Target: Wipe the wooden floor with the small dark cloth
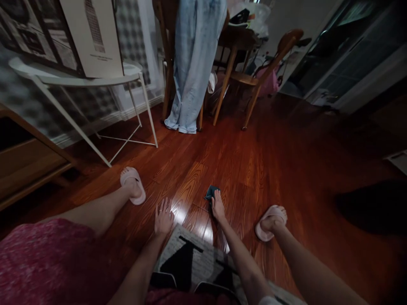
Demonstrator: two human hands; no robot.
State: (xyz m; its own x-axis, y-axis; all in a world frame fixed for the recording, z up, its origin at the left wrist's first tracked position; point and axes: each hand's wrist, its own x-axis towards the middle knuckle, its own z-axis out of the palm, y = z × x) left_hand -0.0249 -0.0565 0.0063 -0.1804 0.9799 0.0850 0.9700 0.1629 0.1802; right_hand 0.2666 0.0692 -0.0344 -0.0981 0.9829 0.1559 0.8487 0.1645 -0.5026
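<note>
My left hand [163, 219] lies flat on the red wooden floor [254, 169] with its fingers spread, holding nothing. My right hand [218, 206] reaches forward and rests its fingers on a small dark teal cloth [210, 191] lying on the floor. The fingers press on the cloth rather than wrap round it. My legs stretch out on both sides, each foot in a pink slipper, the left slipper [133, 185] and the right slipper [270, 222]. A grey and black rug [190, 258] lies under my arms.
A white side table [79, 78] with thin legs stands at the left, with framed prints leaning on it. Light blue jeans [193, 63] hang over a wooden chair, and a second wooden chair [263, 72] stands beside it. A low wooden shelf [25, 165] is at far left.
</note>
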